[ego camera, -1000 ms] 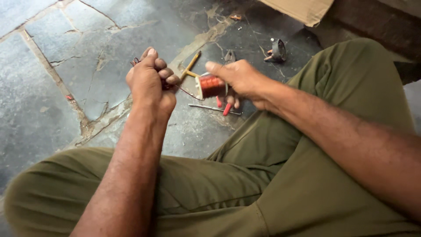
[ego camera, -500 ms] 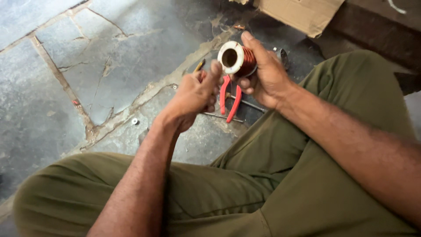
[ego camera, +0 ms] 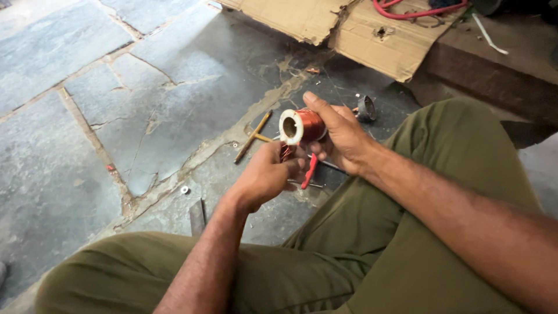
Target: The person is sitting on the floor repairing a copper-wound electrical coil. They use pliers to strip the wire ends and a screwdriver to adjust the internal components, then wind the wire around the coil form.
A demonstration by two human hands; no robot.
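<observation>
My right hand (ego camera: pixel 344 141) grips a spool of copper wire (ego camera: pixel 303 125) with white end flanges, its hollow core facing me, thumb lying along the top. A red handle of a pair of pliers (ego camera: pixel 311 169) hangs below the same hand, tucked under its fingers. My left hand (ego camera: pixel 266 175) sits just under the spool, its fingertips pinched on a short bundle of copper wire (ego camera: pixel 285 153) that leads from the spool. Both hands are held over my lap above the stone floor.
On the stone floor (ego camera: pixel 116 116) lie a yellowish T-shaped tool (ego camera: pixel 252 137), a small washer (ego camera: pixel 184 189), a flat metal strip (ego camera: pixel 197 216) and a small dark round part (ego camera: pixel 366 108). Torn cardboard (ego camera: pixel 349 26) and a red cable (ego camera: pixel 407 10) lie at the back by a step.
My left hand moved right from over the floor to the spool and pinched the wire. My right hand lifted the spool off the floor and turned its core towards me.
</observation>
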